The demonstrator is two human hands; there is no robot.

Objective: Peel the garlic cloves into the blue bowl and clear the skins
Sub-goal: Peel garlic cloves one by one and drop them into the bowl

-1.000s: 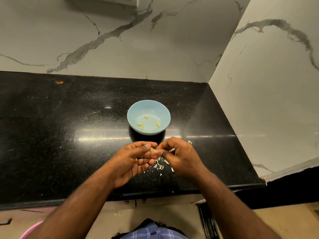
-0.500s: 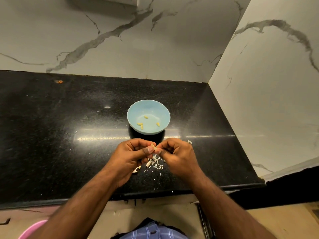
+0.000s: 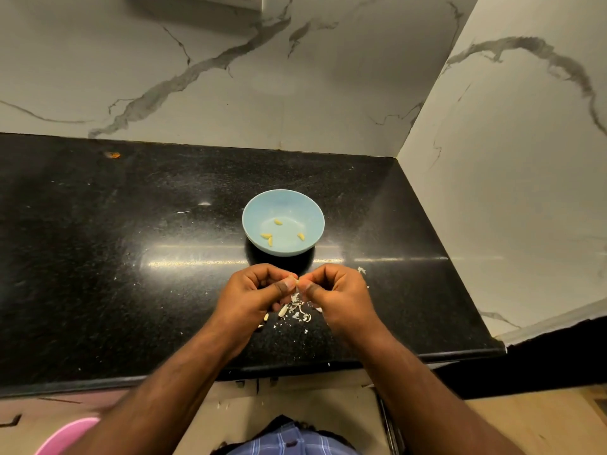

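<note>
The blue bowl (image 3: 254, 218) stands on the black counter just beyond my hands, with several peeled yellow garlic cloves (image 3: 278, 221) lying in it. My left hand (image 3: 253, 293) and my right hand (image 3: 341, 297) meet thumb to thumb in front of the bowl. Both pinch one small pale garlic clove (image 3: 297, 282) between their fingertips; most of it is hidden. Under the hands a scatter of white skins (image 3: 300, 315) lies on the counter, and an unpeeled clove (image 3: 283, 310) lies among them.
The black granite counter (image 3: 131, 257) runs left from a marble corner wall (image 3: 492, 192) on the right. An orange speck (image 3: 113, 155) lies at the far left back. A pink tub rim (image 3: 65, 435) shows below the counter's front edge.
Both hands have drawn slightly closer to the bowl and tightened together on the clove. More skin flakes lie beneath them. The bowl has not moved.
</note>
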